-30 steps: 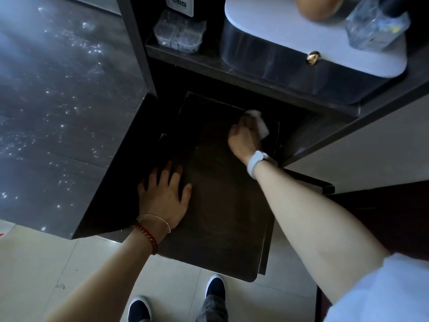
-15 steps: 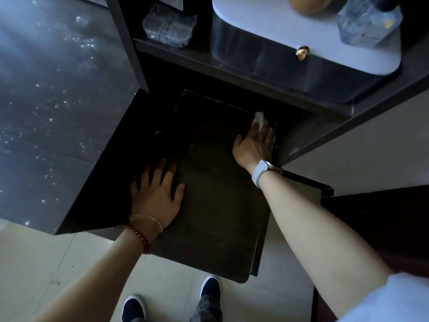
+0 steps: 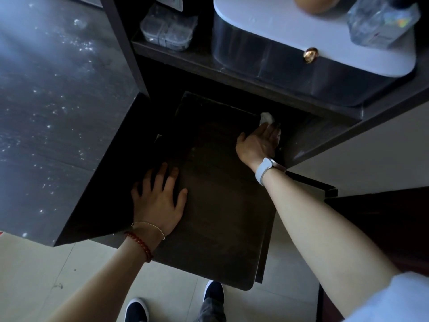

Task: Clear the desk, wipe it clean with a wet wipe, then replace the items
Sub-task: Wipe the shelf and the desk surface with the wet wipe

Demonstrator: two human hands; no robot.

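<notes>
Head cam: right hand (image 3: 257,142), fingers straight, presses a wet wipe (image 3: 266,117) at the pull-out shelf's (image 3: 222,205) far right; left hand (image 3: 160,201) lies flat, fingers spread. Labels unreadable.

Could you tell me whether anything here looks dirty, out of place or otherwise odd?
Yes: the dark desk top on the left is scattered with pale specks, so it looks unwiped. The right hand presses the wet wipe on the pull-out shelf, where the left hand rests flat. Nothing looks spilled or broken.
</notes>
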